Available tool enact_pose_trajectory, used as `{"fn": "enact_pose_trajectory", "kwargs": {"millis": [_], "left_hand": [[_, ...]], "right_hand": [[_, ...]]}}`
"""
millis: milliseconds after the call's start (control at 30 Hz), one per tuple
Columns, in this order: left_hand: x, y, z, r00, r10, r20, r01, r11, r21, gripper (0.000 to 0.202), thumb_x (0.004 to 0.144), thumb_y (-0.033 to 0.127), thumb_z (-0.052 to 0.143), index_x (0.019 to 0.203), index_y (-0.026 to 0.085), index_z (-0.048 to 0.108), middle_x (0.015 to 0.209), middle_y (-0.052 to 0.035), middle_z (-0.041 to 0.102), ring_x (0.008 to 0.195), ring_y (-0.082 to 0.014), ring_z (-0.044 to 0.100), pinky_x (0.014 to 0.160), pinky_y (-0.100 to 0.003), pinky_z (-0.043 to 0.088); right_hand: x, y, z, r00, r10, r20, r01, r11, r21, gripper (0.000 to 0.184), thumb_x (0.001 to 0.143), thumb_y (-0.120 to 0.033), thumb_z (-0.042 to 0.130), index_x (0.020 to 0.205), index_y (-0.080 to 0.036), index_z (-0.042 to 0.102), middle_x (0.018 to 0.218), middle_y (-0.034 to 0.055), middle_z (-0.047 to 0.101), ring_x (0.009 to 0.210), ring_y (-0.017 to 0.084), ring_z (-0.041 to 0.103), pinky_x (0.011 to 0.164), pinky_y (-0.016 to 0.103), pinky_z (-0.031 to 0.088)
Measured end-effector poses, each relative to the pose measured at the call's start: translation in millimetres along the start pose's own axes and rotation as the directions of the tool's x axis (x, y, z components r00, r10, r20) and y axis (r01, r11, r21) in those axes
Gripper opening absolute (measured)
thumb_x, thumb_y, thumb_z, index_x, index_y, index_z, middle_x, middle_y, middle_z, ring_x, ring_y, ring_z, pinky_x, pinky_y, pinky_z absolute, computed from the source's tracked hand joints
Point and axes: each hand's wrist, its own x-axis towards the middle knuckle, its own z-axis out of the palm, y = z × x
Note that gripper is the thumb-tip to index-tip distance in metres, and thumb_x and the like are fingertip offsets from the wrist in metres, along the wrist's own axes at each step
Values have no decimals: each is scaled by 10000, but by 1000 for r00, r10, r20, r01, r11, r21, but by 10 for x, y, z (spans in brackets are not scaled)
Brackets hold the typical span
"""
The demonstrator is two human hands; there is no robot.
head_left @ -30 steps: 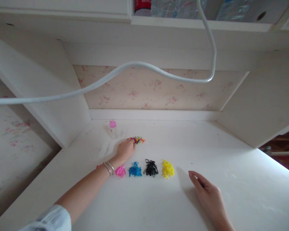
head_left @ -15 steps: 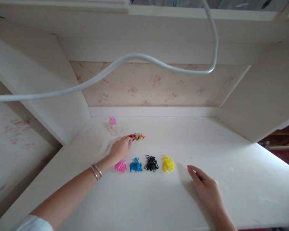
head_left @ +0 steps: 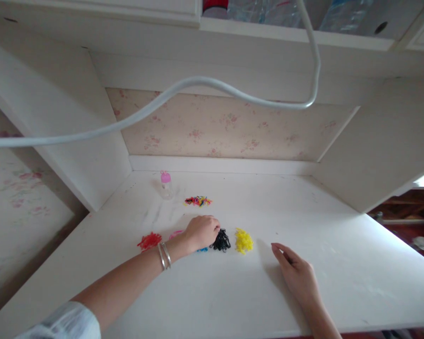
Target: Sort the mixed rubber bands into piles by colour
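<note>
My left hand (head_left: 201, 231) hovers with its fingers curled together over the black pile of small rubber bands (head_left: 222, 241), hiding most of the blue pile (head_left: 202, 249) and the pink pile (head_left: 175, 233). What it pinches is too small to see. A red pile (head_left: 149, 240) lies left of my wrist, a yellow pile (head_left: 243, 240) to the right of the black one. A mixed-colour pile (head_left: 198, 201) lies farther back. My right hand (head_left: 297, 273) rests flat on the white desk (head_left: 254, 292), fingers stretched out, holding nothing.
A small clear bottle with a pink cap (head_left: 166, 184) stands at the back left. A white cable (head_left: 183, 89) hangs across the view. White side panels (head_left: 56, 127) wall the desk in, with floral wallpaper (head_left: 226, 127) behind and a shelf above.
My left hand has drawn back from the mixed-colour pile and moved right to the black pile, uncovering the red pile. My right hand has stayed flat on the desk.
</note>
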Motion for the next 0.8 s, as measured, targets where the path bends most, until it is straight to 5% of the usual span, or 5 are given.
{"fn": "enact_pose_trajectory", "kwargs": {"millis": [200,400,633,800], "left_hand": [[-176,-82,-229,996,-37,-85,30,996,-82,216,838,253,481,819,223,694,855,-21,711,791,-172,629,727,-266,438],[-939,-220,-476,973,-161,-164,126,971,-203,266,890,306,421,859,196,661,804,-21,682,721,-140,603,673,-229,445],[-1850,-525,-252,806,-563,-181,361,711,-603,292,836,422,514,944,187,648,756,-9,637,657,-146,555,602,-217,432],[-2031,-644,-113,705,-697,-128,392,535,-748,355,808,456,551,1001,169,634,622,40,494,554,-112,428,497,-193,351]], "right_hand": [[-6,-37,-12,999,-28,-23,28,999,-18,497,776,-564,473,962,-166,705,638,14,644,566,143,552,529,213,419],[2,-23,-15,1000,-8,18,9,999,-38,494,773,-567,473,987,-178,690,633,2,634,542,139,539,511,225,413],[51,-28,-18,998,27,-48,-23,996,89,431,717,-516,551,945,-187,710,963,67,707,931,226,621,787,268,455],[74,-13,27,997,34,-69,-29,997,68,419,704,-506,559,929,-191,719,951,66,712,922,234,624,783,282,456]]}}
